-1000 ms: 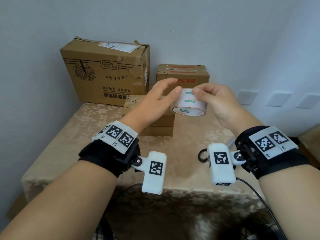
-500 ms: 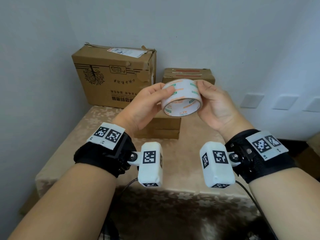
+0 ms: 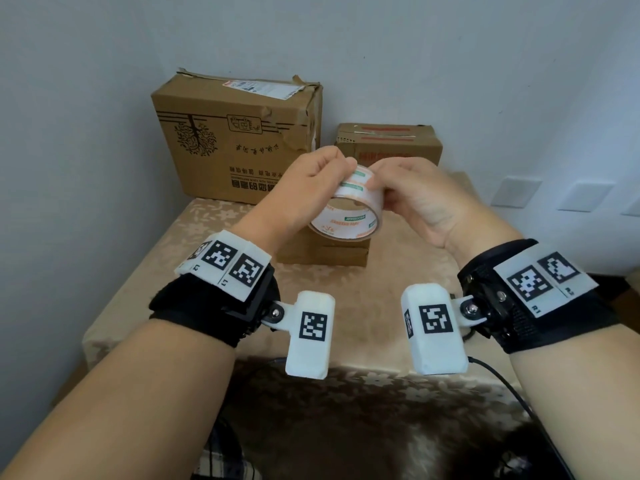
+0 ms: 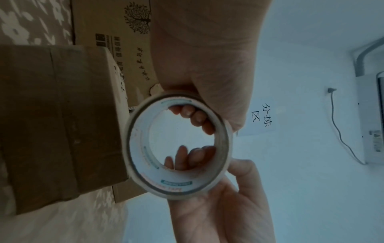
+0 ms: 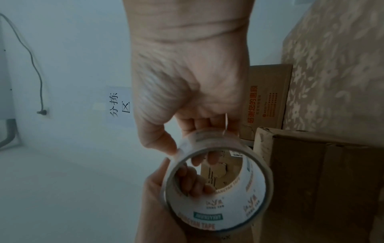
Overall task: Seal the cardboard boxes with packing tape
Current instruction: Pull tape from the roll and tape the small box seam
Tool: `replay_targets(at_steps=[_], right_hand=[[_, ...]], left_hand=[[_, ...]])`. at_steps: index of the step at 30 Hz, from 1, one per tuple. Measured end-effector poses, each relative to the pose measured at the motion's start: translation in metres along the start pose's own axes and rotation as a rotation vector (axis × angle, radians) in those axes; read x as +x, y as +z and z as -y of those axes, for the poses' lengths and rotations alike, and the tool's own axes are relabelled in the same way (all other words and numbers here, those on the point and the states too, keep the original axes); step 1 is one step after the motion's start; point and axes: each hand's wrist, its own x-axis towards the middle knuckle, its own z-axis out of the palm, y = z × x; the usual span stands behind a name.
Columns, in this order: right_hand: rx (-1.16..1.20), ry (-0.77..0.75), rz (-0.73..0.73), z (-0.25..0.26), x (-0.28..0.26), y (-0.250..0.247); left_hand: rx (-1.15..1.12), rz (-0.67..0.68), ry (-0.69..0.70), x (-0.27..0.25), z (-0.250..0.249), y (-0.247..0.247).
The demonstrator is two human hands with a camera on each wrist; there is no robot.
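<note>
A roll of clear packing tape [image 3: 349, 209] with a white printed core is held in the air between both hands, above a low cardboard box [image 3: 325, 252] in the middle of the table. My left hand [image 3: 322, 178] grips its left side, fingers curled over the top. My right hand [image 3: 398, 183] grips the right side, thumb on the outer wrap. In the left wrist view fingertips of both hands hook over the far rim of the roll [image 4: 137, 148]. The right wrist view shows the same roll [image 5: 228, 207] with the right thumb on its outer face.
A tall cardboard box [image 3: 235, 140] stands at the back left against the wall, a smaller box [image 3: 388, 143] at the back right. The table [image 3: 194, 237] has a beige flowered cloth. Wall sockets [image 3: 516, 192] are on the right, and a black cable [image 3: 502, 379] hangs off the front edge.
My left hand went from lying flat against the roll to gripping it. Both hands curled their fingers over the top and drew closer together, and the roll tipped so its opening faces down towards me.
</note>
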Motion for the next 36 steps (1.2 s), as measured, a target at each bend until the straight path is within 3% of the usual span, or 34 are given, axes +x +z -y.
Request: replay_targets(at_steps=[6, 10, 17, 28, 36], right_hand=[[0.450, -0.043, -0.021, -0.003, -0.002, -0.001], [0.634, -0.044, -0.052, -0.004, -0.002, -0.008], [0.279, -0.007, -0.004, -0.004, -0.004, -0.011], [-0.136, 0.049, 0.043, 0.001, -0.006, -0.003], [0.205, 0.102, -0.059, -0.001, -0.006, -0.001]], left_hand=[[-0.318, 0.005, -0.059, 0.002, 0.003, -0.006], [-0.461, 0.112, -0.106, 0.000, 0.014, -0.012], [-0.451, 0.120, -0.113, 0.000, 0.009, -0.020], [-0.016, 0.191, -0.035, -0.003, 0.008, -0.008], [-0.293, 0.157, -0.077, -0.003, 0.015, -0.012]])
